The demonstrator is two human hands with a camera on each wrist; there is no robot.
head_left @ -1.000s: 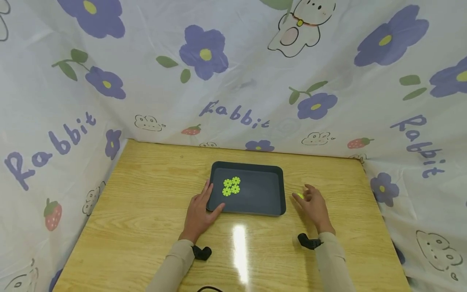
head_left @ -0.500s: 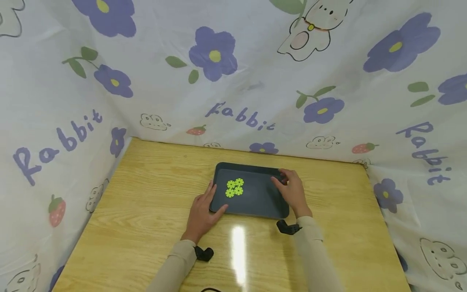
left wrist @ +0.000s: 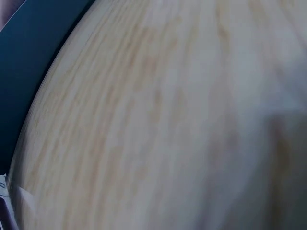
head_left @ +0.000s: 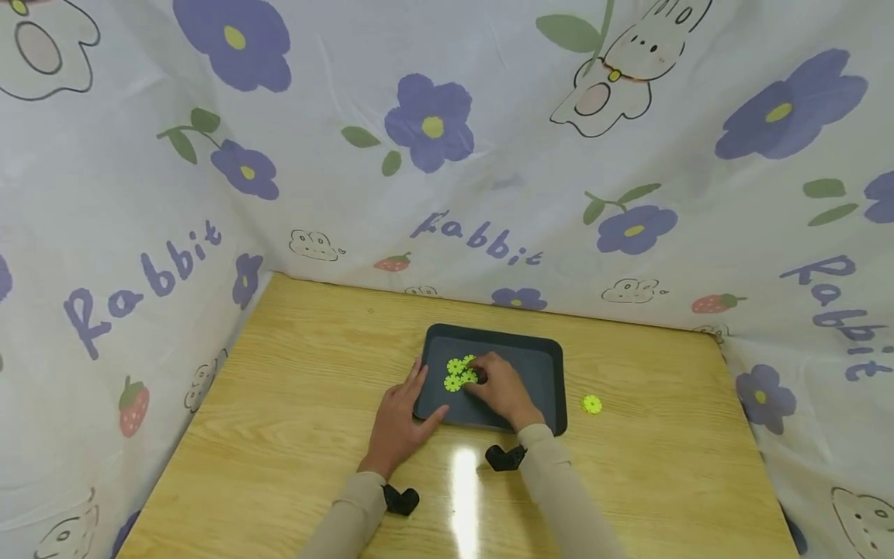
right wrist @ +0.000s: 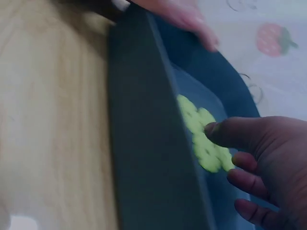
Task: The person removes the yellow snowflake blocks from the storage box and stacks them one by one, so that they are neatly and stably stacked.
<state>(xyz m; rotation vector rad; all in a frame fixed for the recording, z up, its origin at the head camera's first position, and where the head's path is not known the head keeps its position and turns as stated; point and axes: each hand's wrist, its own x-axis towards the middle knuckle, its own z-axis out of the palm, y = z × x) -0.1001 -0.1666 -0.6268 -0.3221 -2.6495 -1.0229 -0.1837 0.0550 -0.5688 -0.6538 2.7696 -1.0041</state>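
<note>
A dark grey rectangular tray (head_left: pixel 492 415) lies on the table, with several yellow-green notched discs (head_left: pixel 454 383) grouped flat in its left half. My left hand (head_left: pixel 396 427) rests along the tray's left side, fingers extended, the thumb at the near rim. My right hand (head_left: pixel 504 390) is inside the tray at the discs, thumb and fingertips around the right-hand ones. In the right wrist view, my right thumb (right wrist: pixel 211 129) overlaps the discs while the other fingers curl beside them. I cannot tell whether a disc is pinched. Another yellow-green disc (head_left: pixel 591 404) lies right of the tray.
The wooden table (head_left: pixel 300 373) reaches back to a white cloth (head_left: pixel 335 194) printed with flowers and rabbits, which also hangs at both sides. Each wrist wears a small black camera (head_left: pixel 505 458). Light glares off the table in front of the tray.
My right hand has gone from the loose disc at the right, across the tray's right end, to the grouped discs. The loose disc is now uncovered. My left hand stays at the tray.
</note>
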